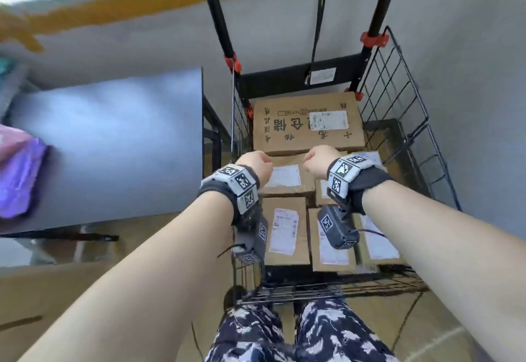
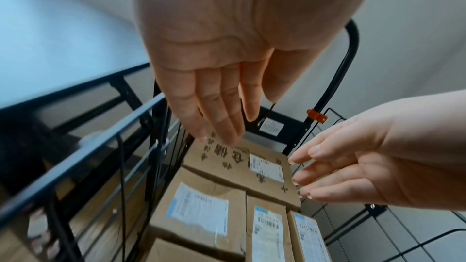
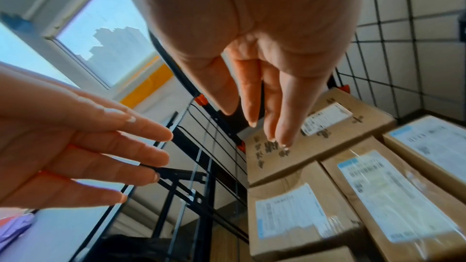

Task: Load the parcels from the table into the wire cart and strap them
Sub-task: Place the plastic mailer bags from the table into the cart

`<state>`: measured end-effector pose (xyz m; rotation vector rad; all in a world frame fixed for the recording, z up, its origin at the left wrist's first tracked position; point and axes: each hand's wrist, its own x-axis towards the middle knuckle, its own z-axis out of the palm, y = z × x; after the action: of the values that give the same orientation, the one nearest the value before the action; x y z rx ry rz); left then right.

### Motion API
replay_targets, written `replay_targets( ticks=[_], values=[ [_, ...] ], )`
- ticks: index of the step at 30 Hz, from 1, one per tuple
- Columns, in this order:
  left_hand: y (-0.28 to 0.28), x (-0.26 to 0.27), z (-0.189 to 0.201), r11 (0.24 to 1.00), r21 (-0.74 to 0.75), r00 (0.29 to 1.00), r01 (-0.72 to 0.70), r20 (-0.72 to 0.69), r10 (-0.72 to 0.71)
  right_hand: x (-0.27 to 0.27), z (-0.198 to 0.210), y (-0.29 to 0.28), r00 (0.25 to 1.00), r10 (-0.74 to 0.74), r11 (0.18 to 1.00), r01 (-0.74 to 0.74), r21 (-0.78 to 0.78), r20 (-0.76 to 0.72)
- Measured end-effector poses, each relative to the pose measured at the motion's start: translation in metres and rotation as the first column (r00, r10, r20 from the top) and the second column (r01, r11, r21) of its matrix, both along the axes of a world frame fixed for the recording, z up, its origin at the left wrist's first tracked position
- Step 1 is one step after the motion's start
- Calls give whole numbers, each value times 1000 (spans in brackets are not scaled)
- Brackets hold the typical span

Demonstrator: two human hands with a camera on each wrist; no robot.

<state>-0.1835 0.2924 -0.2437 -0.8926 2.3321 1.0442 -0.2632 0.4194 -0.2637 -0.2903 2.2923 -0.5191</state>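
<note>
The black wire cart (image 1: pixel 398 111) stands in front of me and holds several brown cardboard parcels with white labels. A large box (image 1: pixel 307 125) printed with black characters lies at the back. Smaller parcels (image 1: pixel 284 230) fill the front. My left hand (image 1: pixel 257 166) and right hand (image 1: pixel 317 162) hang side by side over the near edge of the large box, fingers pointing down. In the wrist views the left hand (image 2: pixel 219 107) and the right hand (image 3: pixel 264 107) have straight fingers and hold nothing. A black strap (image 1: pixel 318 20) hangs from the cart's handle frame.
A grey table (image 1: pixel 113 148) stands left of the cart, with a purple and pink bag (image 1: pixel 17 179) at its left edge. A white wall is behind and to the right of the cart. My legs are against the cart's front rim (image 1: pixel 313 293).
</note>
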Motion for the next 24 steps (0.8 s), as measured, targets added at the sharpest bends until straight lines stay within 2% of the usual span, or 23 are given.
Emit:
replay_targets(
  ticks=[5,10,15,19,24],
  values=[
    [-24,33,47,994,-105,995,29,-93,-38,26,48,-29,993,58,998,-60,-25,-99],
    [-93,114,82,986,-167,991,-22,-135,-1,86,88,-89,984,83,989,-100,-109,-155],
    [-178,215,111,968,-198,969,-153,-221,108,175,123,-183,972,149,962,-185,-202,-183],
    [-240,288,133,931,-262,946,-255,-267,185,245,144,-259,929,286,906,-342,-250,-233],
    [-302,363,151,877,-329,922,-349,-287,260,306,163,-332,839,436,834,-513,-204,-326]
  ],
)
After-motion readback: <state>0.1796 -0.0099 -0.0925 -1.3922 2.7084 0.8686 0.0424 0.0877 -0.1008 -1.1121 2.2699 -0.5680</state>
